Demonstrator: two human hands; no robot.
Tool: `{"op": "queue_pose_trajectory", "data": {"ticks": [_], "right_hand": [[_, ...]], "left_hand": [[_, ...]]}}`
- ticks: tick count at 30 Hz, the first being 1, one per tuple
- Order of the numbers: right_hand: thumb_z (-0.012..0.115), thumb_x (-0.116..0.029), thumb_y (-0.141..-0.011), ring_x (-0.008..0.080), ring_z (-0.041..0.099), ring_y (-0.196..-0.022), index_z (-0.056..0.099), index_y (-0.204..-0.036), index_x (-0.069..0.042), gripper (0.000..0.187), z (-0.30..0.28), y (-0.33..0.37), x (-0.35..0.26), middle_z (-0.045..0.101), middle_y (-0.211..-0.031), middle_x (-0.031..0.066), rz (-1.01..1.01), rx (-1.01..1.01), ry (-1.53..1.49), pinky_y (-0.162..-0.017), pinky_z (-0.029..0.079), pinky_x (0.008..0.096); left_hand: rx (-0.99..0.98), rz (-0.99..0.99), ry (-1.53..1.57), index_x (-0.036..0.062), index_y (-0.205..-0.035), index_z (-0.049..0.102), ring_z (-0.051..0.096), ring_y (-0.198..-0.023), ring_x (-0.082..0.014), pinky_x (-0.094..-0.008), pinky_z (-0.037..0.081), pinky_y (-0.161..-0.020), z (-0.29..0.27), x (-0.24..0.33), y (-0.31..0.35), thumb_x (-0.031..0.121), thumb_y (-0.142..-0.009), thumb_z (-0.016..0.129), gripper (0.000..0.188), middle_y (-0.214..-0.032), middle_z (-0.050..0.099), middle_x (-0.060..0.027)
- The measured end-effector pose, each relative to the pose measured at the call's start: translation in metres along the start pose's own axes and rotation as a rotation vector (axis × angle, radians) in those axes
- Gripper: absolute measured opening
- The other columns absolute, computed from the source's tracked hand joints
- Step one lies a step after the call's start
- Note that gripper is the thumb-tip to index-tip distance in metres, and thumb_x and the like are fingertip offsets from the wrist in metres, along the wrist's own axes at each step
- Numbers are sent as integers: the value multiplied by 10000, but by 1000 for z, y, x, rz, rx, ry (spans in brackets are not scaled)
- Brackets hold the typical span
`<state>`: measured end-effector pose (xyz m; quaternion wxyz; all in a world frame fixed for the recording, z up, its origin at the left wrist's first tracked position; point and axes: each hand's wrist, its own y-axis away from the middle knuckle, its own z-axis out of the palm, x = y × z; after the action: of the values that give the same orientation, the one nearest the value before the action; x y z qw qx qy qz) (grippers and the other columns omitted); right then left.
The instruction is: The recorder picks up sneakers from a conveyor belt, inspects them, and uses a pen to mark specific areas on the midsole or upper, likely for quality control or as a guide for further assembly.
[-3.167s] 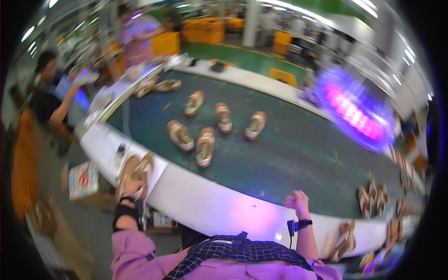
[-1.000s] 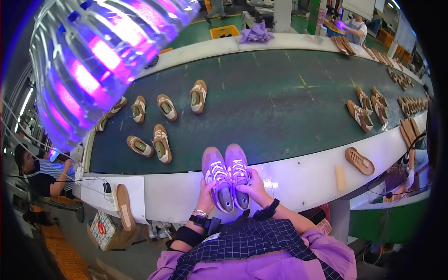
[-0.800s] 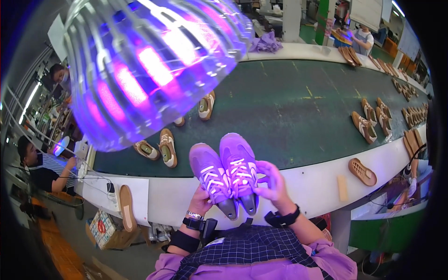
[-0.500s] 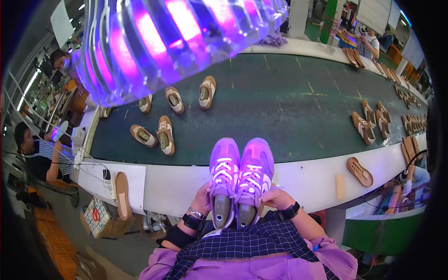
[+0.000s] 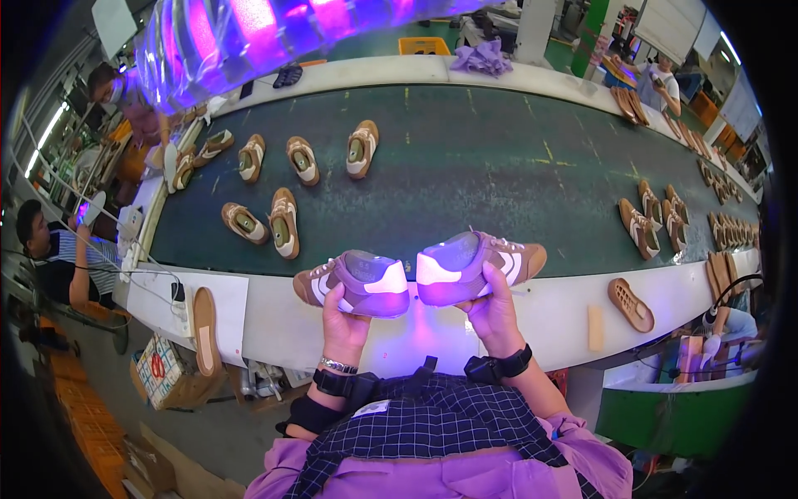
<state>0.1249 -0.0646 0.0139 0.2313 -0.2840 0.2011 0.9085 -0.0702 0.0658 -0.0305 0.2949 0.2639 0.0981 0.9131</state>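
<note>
My left hand (image 5: 345,324) grips a brown sneaker (image 5: 356,277), its toe pointing left and its pale heel facing inward. My right hand (image 5: 497,316) holds a second brown sneaker (image 5: 478,264), toe to the right. The heels face each other across a small gap, and purple light falls on them. Both shoes have white side stripes; a dark last shows inside each opening. My thumbs press against the sides while the other fingers are partly hidden. The pair is raised over the near edge of the green belt (image 5: 399,208).
A purple-lit lamp in a clear ribbed cover (image 5: 249,41) hangs overhead. Several brown sneakers (image 5: 284,223) stand left on the belt, more (image 5: 640,229) at right. A loose sole (image 5: 629,305) lies on the white ledge (image 5: 549,333); another sole (image 5: 205,328) rests left. Co-workers sit at both sides.
The two sneakers were side by side, toes away from me; now they are turned outward, heels facing each other, and spread apart. The lamp sits higher in view.
</note>
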Motion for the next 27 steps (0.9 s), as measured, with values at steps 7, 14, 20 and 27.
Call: {"op": "queue_pose_trajectory", "data": {"ticks": [7, 14, 20, 27], "right_hand": [[561, -296, -892, 108, 580, -752, 505, -1133, -80, 329, 2, 5, 14, 614, -977, 38, 32, 84, -7, -497, 417, 227], [553, -295, -901, 112, 582, -756, 507, -1133, -80, 320, 8, 7, 16, 614, -973, 37, 16, 78, -11, -506, 417, 235], [550, -287, -902, 116, 584, -760, 501, -1139, -75, 322, 5, 8, 18, 610, -978, 41, 16, 71, -25, -517, 430, 238], [549, -282, -903, 125, 583, -760, 495, -1143, -71, 325, 7, 12, 17, 608, -985, 50, 27, 90, -32, -512, 426, 239]], "left_hand": [[109, 18, -26, 115, -1250, 480, 555, -1104, -235, -427, 464, -959, -2, -8, 3, 285, -793, 639, 513, -1214, 558, -56], [123, 28, -29, 114, -1251, 479, 552, -1110, -233, -419, 471, -948, -2, -8, 3, 290, -800, 632, 508, -1208, 564, -55], [113, 26, -35, 109, -1248, 480, 558, -1102, -231, -412, 481, -938, 1, -9, 6, 280, -797, 640, 508, -1205, 567, -56], [115, 9, -37, 109, -1243, 483, 552, -1110, -233, -413, 472, -951, -2, -10, 8, 279, -787, 651, 516, -1203, 567, -54]]}}
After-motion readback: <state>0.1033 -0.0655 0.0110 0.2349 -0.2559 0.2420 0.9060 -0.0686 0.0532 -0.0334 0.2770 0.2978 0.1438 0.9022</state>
